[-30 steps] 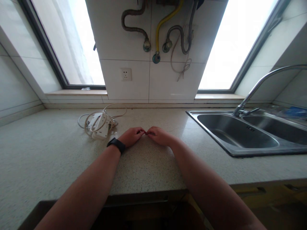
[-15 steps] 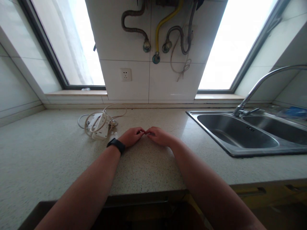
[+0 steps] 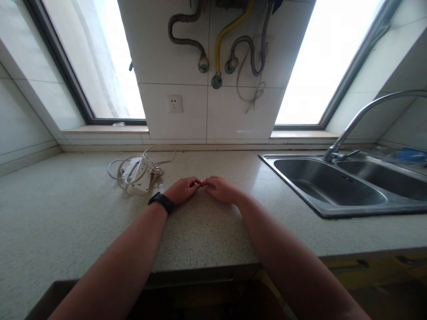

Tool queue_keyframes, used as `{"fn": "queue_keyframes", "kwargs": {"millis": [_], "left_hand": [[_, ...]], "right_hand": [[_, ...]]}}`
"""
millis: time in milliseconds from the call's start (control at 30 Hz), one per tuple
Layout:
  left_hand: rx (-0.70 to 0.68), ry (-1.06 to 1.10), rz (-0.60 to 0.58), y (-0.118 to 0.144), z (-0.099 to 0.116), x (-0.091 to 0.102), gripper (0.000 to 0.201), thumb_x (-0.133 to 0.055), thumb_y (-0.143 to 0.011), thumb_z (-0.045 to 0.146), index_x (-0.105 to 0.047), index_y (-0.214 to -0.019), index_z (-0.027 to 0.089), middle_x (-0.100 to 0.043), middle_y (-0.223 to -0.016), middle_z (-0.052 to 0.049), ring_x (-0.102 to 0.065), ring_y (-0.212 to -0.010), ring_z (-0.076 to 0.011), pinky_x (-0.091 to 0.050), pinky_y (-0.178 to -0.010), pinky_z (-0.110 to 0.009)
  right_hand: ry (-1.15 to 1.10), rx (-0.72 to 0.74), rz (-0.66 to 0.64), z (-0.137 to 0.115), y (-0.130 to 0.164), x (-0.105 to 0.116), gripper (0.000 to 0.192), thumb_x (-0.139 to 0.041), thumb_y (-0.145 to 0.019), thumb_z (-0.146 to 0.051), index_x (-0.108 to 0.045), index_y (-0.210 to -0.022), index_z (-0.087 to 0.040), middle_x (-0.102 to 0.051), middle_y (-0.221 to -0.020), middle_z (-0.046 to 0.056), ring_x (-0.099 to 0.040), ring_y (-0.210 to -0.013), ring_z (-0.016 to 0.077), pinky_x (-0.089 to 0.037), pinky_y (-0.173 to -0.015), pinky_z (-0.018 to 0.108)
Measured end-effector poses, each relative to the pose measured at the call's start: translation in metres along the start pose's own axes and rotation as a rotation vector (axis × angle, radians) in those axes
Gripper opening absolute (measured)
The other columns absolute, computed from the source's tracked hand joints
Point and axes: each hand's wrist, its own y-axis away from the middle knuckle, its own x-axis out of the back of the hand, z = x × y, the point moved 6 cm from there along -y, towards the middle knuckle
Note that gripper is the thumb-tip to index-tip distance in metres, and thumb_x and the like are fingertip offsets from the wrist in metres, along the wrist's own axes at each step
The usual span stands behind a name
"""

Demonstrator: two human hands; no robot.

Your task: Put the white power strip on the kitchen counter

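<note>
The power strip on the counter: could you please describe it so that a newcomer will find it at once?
On the pale speckled counter, look below the left window. Left of the left hand and its black wristband lies the white power strip. Loose loops of pale cord lie over it, unlike the cordless wall socket above.

Legible text, brands, numbers and signs: none.
White oblong plastic power strip (image 3: 144, 182): small dark marks on its upper face, too small to read.
White square plastic wall socket (image 3: 175, 104): dark pin slots distinguishable, no lettering legible.
Broad black wristband (image 3: 161, 202): nothing readable.
Bright blue item (image 3: 411, 155), far right, shape unclear: blurred, any print unreadable.
</note>
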Motion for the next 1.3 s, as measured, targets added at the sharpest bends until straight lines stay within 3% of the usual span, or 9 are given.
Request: {"fn": "queue_keyframes", "kwargs": {"millis": [333, 867, 1300], "left_hand": [[-0.003, 0.031, 0.006, 0.0007, 0.0021, 0.0009, 0.033, -0.045, -0.092, 0.038, -0.066, -0.108, 0.019, -0.071, -0.099, -0.007, -0.063, -0.09, -0.0193, -0.045, -0.079, -0.029], [0.072, 0.052, 0.023, 0.0014, -0.002, 0.0005, 0.032, -0.045, -0.092, 0.042, -0.06, -0.107, 0.017, -0.068, -0.08, -0.004, -0.06, -0.069, -0.0168, -0.041, -0.065, -0.028], [0.062, 0.048, 0.029, 0.0008, -0.002, 0.0012, 0.032, -0.046, -0.091, 0.041, -0.062, -0.105, 0.017, -0.07, -0.086, -0.006, -0.062, -0.076, -0.0179, -0.043, -0.07, -0.029]], "right_hand": [[-0.009, 0.001, 0.008, 0.0032, 0.0005, -0.0015, 0.031, -0.056, -0.087, -0.019, -0.064, -0.117, -0.02, -0.064, -0.11, 0.009, -0.057, -0.104, 0.0195, -0.041, -0.095, 0.035], [-0.022, 0.0, 0.016, 0.0016, 0.0011, -0.0003, 0.036, -0.058, -0.085, -0.016, -0.061, -0.121, -0.021, -0.063, -0.107, 0.008, -0.057, -0.101, 0.0191, -0.041, -0.094, 0.035], [-0.028, -0.008, -0.004, 0.0023, 0.0026, -0.0003, 0.041, -0.057, -0.085, -0.016, -0.06, -0.125, -0.024, -0.061, -0.111, 0.008, -0.056, -0.104, 0.0194, -0.04, -0.096, 0.036]]}}
